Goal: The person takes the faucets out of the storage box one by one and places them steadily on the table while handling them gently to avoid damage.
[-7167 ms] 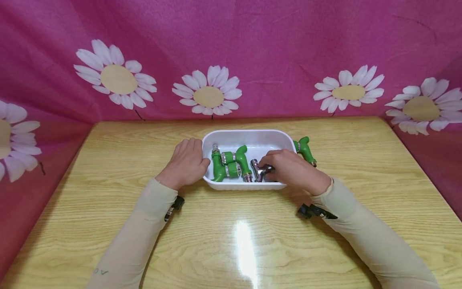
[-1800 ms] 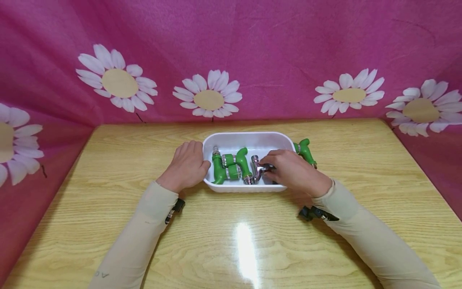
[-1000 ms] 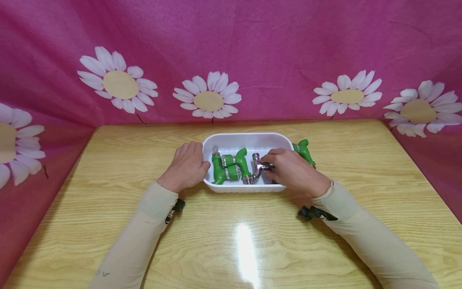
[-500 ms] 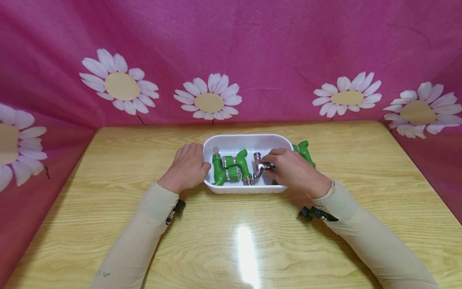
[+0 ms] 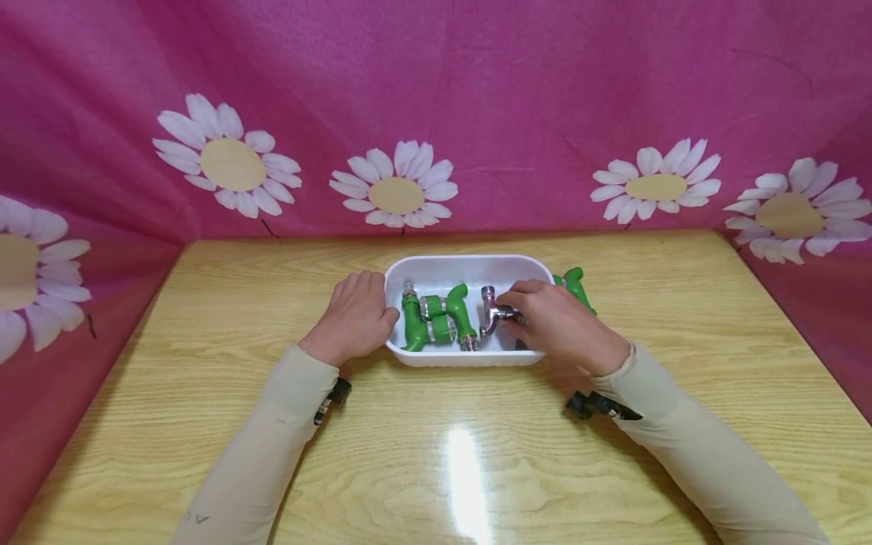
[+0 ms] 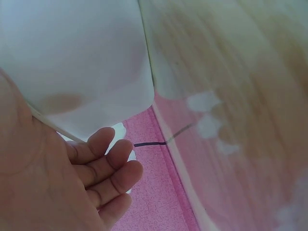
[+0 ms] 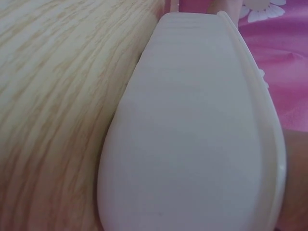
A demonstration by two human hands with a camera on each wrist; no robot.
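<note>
Chrome tap (image 5: pixel 489 312) is inside white tray (image 5: pixel 470 360), right of green tap (image 5: pixel 460 312). Right hand (image 5: pixel 564 324) pinches tap's side branch between thumb and fingers; exact contact is partly hidden. Left hand (image 5: pixel 354 314) holds tray's left end, thumb over rim. Tap is probably rather heavy for its size, stiff, not fragile; polished surface may slip. Better hold: around middle body. Compared with earliest frame, tap lies farther toward tray's far wall; green tap keeps its place.
</note>
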